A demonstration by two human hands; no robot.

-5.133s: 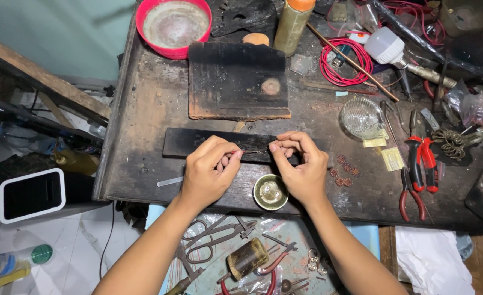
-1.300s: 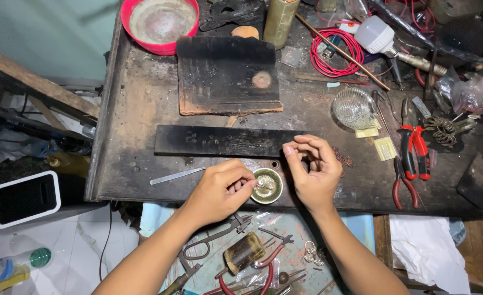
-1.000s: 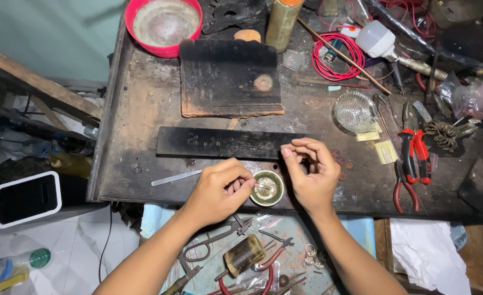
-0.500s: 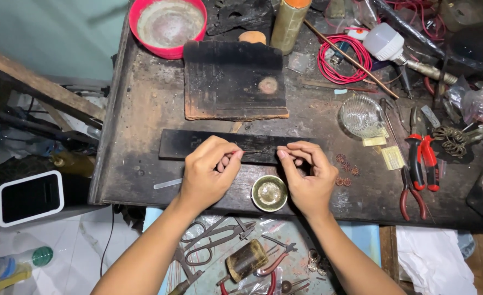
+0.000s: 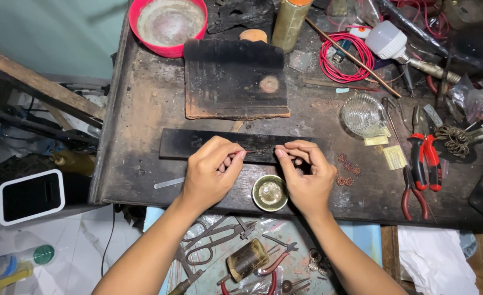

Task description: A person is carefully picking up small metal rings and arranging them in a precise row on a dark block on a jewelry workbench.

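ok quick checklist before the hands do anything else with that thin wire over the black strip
1. Left hand pinching one end of the thin wire: ok.
2. Right hand pinching the other end: ok.
3. Wire over the black strip: ok.
4. Small round dish just below the hands, upright: ok.
5. Red-handled pliers apart from the hands: ok.
6. Wire straight or kinked: cannot tell.

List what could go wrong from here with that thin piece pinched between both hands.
1. The thin wire is held only at the fingertips of the left hand and right hand; a slip could drop it onto the dark, cluttered bench, where it may be hard to spot.
2. The small metal cup sits between the wrists near the bench edge; a nudge might tip it off.
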